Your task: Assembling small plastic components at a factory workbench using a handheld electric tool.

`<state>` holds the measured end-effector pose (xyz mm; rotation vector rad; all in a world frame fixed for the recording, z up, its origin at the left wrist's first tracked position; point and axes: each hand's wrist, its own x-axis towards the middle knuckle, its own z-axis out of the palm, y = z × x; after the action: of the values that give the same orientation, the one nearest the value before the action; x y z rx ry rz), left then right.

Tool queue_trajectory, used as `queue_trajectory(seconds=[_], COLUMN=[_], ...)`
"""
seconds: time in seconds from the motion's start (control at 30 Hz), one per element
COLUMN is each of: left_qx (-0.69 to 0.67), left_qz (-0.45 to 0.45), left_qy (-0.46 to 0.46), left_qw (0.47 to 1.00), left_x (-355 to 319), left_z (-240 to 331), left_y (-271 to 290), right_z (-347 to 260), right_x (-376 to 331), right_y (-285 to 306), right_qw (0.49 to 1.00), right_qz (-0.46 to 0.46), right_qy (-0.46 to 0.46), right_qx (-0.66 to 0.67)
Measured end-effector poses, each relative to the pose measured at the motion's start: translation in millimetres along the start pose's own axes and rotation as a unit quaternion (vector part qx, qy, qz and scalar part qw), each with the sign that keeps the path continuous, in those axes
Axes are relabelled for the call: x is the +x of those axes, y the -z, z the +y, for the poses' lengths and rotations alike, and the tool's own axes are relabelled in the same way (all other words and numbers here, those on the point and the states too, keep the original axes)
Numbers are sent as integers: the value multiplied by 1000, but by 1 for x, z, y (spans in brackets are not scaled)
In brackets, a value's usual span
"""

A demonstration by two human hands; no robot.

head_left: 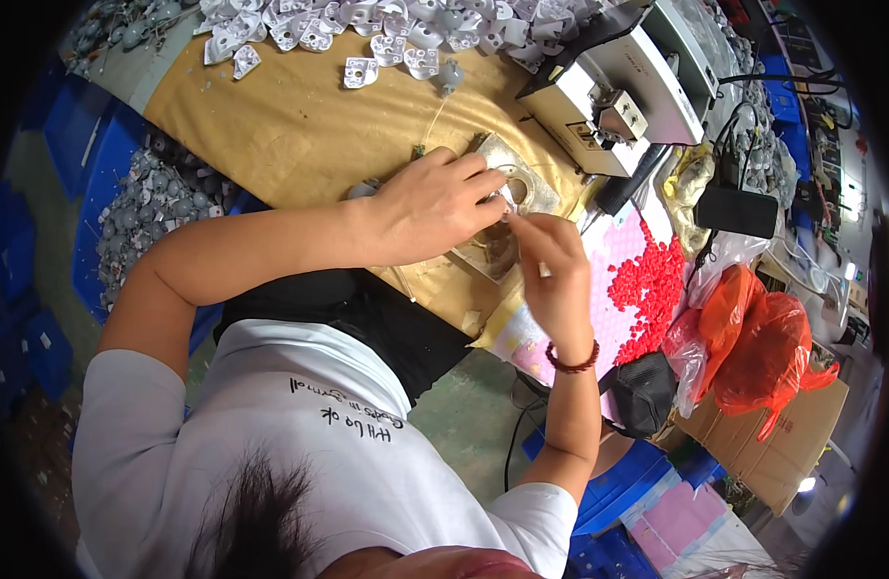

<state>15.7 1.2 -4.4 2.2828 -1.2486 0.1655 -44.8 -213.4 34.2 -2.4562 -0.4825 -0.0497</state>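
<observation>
My left hand (433, 207) reaches across the tan-covered table with its fingers bent and closed over a metal plate (530, 189) that has a round opening. At its fingertips, my right hand (557, 273) comes in from the right, thumb and fingers pinched together. A small pale piece shows between the two hands, too covered by fingers to name. Just beyond my left hand, a thin pale wire (435, 121) runs up to a grey rounded part (450, 76). Another grey part (362, 190) lies partly hidden beside my left wrist.
Many white plastic housings (361, 71) lie along the far edge. A white boxy device (599, 106) stands at the far right, near a dark phone (737, 211). Small red pieces (647, 289) cover a pink mat; red plastic bags (763, 347) sit beyond. A blue bin (85, 246) holds grey parts.
</observation>
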Motion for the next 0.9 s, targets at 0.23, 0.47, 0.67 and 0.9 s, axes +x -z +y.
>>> queue_trajectory(seconds=[0.23, 0.47, 0.67, 0.9], left_qx=[34, 28, 34, 37], left_qz=[-42, 13, 1, -35], left_qy=[-23, -52, -60, -61], left_qw=[998, 998, 998, 997], left_x=[3, -1, 0, 2], left_z=[1, -4, -4, -4], left_y=[4, 0, 4, 6], right_z=[33, 46, 46, 22], right_x=[-40, -42, -26, 3], right_y=[23, -20, -5, -10], right_qw=[986, 976, 705, 712], right_qz=[8, 174, 138, 200], right_qy=[-132, -118, -289, -224], right_qx=[98, 46, 633, 635])
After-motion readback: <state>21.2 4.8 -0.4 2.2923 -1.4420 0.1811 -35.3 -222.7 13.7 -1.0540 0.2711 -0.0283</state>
